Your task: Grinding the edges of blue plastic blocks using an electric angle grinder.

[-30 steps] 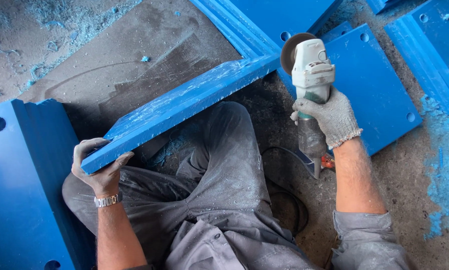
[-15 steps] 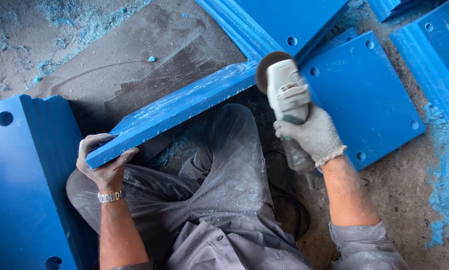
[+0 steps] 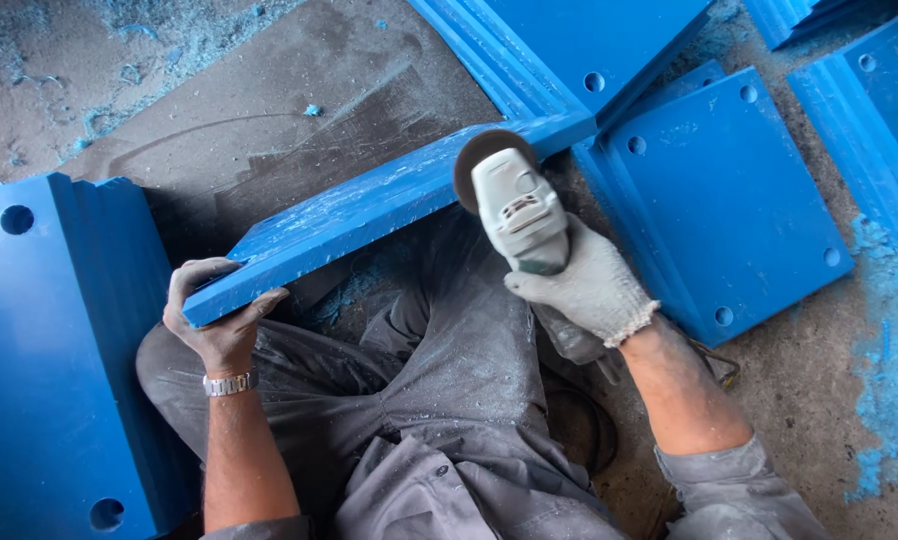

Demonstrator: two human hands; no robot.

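A thick blue plastic slab (image 3: pixel 369 210) stands on edge across my lap, its rough top edge running from lower left to upper right. My left hand (image 3: pixel 214 320), bare and with a metal watch on the wrist, grips its near left corner. In a grey knit glove, my right hand (image 3: pixel 584 285) holds a pale angle grinder (image 3: pixel 517 208). The grinder's dark disc (image 3: pixel 481 160) rests against the slab's edge near the middle. My grey trousers (image 3: pixel 439 400) lie under the slab.
A large blue slab with holes (image 3: pixel 49 360) lies at the left. More blue slabs (image 3: pixel 729 200) are stacked at the right and top. A grey board (image 3: pixel 269 120) lies behind the slab. Blue shavings (image 3: pixel 889 370) dust the concrete floor at right.
My right hand has carried the grinder leftward along the slab's edge, from its far right end toward the middle. The left hand keeps its grip on the corner.
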